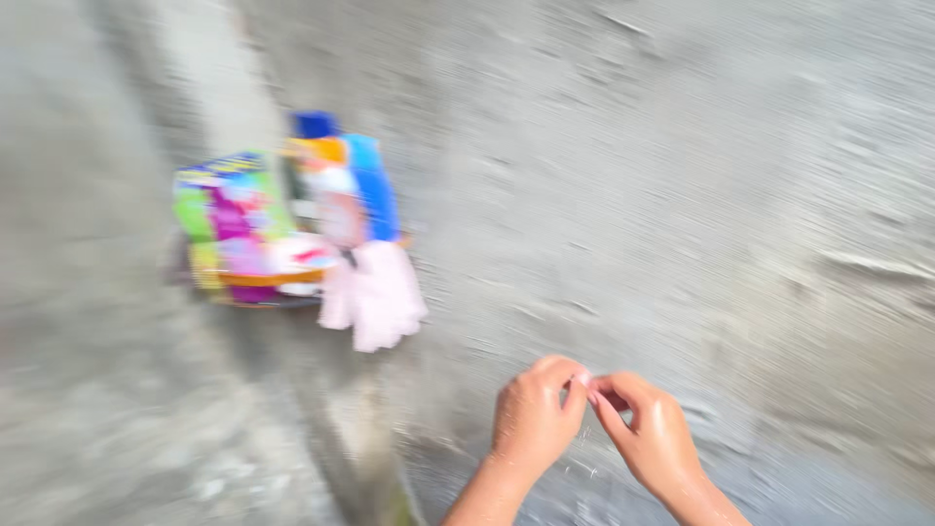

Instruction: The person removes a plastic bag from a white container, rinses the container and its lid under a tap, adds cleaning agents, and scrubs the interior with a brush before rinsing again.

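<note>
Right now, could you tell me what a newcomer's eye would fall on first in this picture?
First the bright packets, green, purple and blue, lying in a heap on the grey concrete ground at upper left, with a pale pink cloth against their lower right edge. Next, the left hand and right hand at the bottom, wet-looking, fingertips meeting; the blur hides whether they pinch anything.

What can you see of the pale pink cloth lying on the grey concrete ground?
The pale pink cloth looks soft and thin, like fabric, and lies crumpled in loose folds on the rough grey concrete ground. Its upper edge touches or overlaps a pile of colourful plastic packets and a blue object. Motion blur hides finer detail. Neither hand touches it; both are apart from it, lower right.
</note>
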